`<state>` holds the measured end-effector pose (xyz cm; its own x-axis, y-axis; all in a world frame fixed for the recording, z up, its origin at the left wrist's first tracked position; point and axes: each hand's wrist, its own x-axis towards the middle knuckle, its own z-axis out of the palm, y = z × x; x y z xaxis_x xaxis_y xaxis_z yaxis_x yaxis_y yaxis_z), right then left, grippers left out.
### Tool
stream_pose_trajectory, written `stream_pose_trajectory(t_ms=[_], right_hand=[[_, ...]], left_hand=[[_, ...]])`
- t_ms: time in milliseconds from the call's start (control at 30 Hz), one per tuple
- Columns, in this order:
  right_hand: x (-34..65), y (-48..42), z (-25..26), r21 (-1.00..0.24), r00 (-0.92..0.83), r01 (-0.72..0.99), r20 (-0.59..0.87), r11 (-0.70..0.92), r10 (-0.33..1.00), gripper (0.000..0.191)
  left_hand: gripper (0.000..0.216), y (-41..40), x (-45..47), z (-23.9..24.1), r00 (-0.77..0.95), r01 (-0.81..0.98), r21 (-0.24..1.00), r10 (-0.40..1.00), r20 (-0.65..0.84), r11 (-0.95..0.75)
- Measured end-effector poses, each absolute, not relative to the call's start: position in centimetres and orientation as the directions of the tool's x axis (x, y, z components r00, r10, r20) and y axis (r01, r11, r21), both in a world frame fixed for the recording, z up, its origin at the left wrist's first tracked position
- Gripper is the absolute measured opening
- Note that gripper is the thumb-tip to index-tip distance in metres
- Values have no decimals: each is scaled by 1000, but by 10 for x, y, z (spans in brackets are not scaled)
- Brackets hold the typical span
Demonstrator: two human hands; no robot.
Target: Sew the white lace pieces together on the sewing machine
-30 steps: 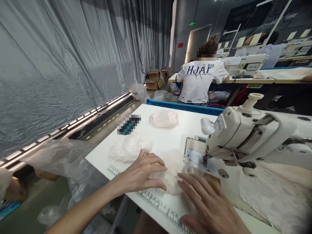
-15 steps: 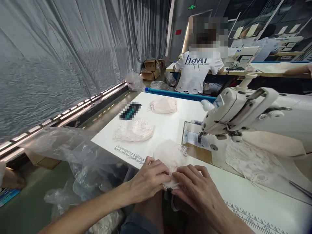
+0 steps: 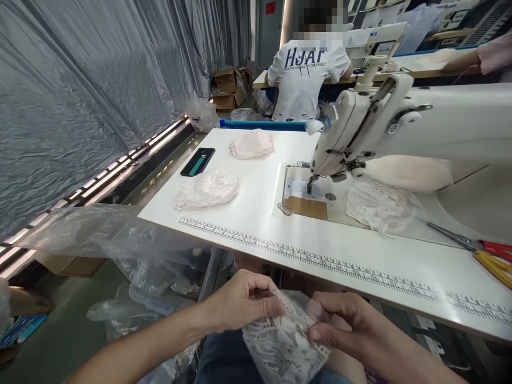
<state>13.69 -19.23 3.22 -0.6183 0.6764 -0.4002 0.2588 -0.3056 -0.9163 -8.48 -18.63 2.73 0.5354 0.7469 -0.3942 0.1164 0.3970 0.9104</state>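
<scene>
Below the table's front edge, over my lap, both hands pinch a white lace piece (image 3: pixel 280 341). My left hand (image 3: pixel 240 301) grips its upper left edge with thumb and fingers closed. My right hand (image 3: pixel 344 325) holds its right edge, fingers curled. The lace hangs down between them. On the white table (image 3: pixel 256 213) lie a white lace pile (image 3: pixel 206 189) and a pink fabric bundle (image 3: pixel 252 144). More lace (image 3: pixel 378 205) lies under the arm of the sewing machine (image 3: pixel 384 125).
A phone (image 3: pixel 197 161) lies at the table's left edge. Scissors (image 3: pixel 480 248) with red and yellow handles rest at the right. Clear plastic bags (image 3: pixel 120 245) hang left of the table. A person in a white shirt (image 3: pixel 306 69) sits at another station behind. Cardboard boxes (image 3: pixel 228 85) stand by the curtain.
Both hands drew the lace piece off the table toward me and down to my lap. The view tilted down, so the table and machine now sit higher in the frame.
</scene>
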Motion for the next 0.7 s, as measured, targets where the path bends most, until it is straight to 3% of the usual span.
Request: stream_pose_trajectory(t_ms=[133,233,433,600,700], right_hand=[[141,-199,23,-912,-615,194,-399,-360,680,29],[141,-204,16,-934,-613,197,-355,-299,706,25],[148,-208,1,-947,-586,167,-319,-274,745,31],[154,-215,-13,-951,-564,161,-309,-265,766,23],[153,-224,-23,-973,-489,142,-227,-180,842,31]], left_hand=[[46,-188,-74,14,519,118,898,745,-419,423],[49,-191,-69,11,487,124,888,753,-442,442],[42,-197,-68,5,546,42,863,712,-442,503],[45,-202,-69,0,529,198,926,760,-377,322],[44,-203,-68,-1,520,335,925,784,-340,179]])
